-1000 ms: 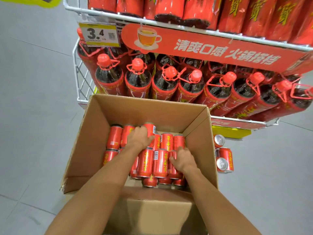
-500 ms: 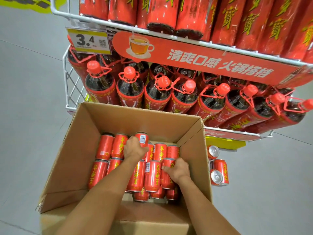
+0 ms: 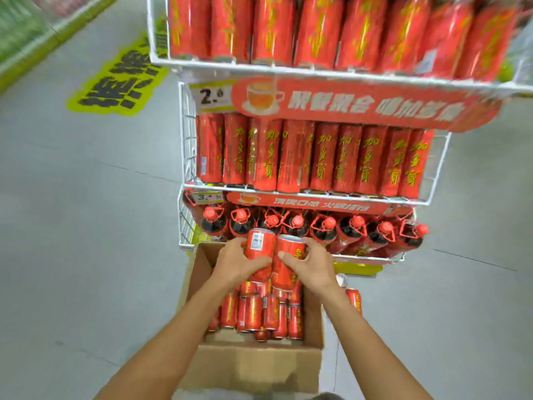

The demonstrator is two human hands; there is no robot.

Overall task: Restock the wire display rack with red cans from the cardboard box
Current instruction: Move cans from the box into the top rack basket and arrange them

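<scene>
Left hand (image 3: 235, 262) wrapped round a red can (image 3: 259, 245), barcode side facing me, thumb across the near face, fingers curled behind. Right hand (image 3: 310, 269) clamped on a second can (image 3: 288, 255), thumb pressed on its front. Both grips closed firm on metal.

The two cans touch side by side, roughly upright. I hold them above the open cardboard box (image 3: 251, 368), in front of the bottom shelf of the wire rack (image 3: 184, 157).

The box sits on the floor at the rack's foot. Packed cans (image 3: 259, 313) fill its bottom in rows, below my wrists.

Bottom shelf: dark bottles (image 3: 326, 226) with red caps, leaning forward in a row.
Middle shelf: red packs (image 3: 317, 157) with yellow lettering, side by side across the full width.
Top shelf: more of the same, blurred.

Red banner (image 3: 360, 106) along the shelf edge above the middle shelf, price tag (image 3: 212, 96) at its left end; only a "2" is readable.

Loose cans (image 3: 356, 301) on the floor just right of the box, partly behind my right forearm.

Yellow-green floor sticker (image 3: 118, 85) left of the rack.
</scene>
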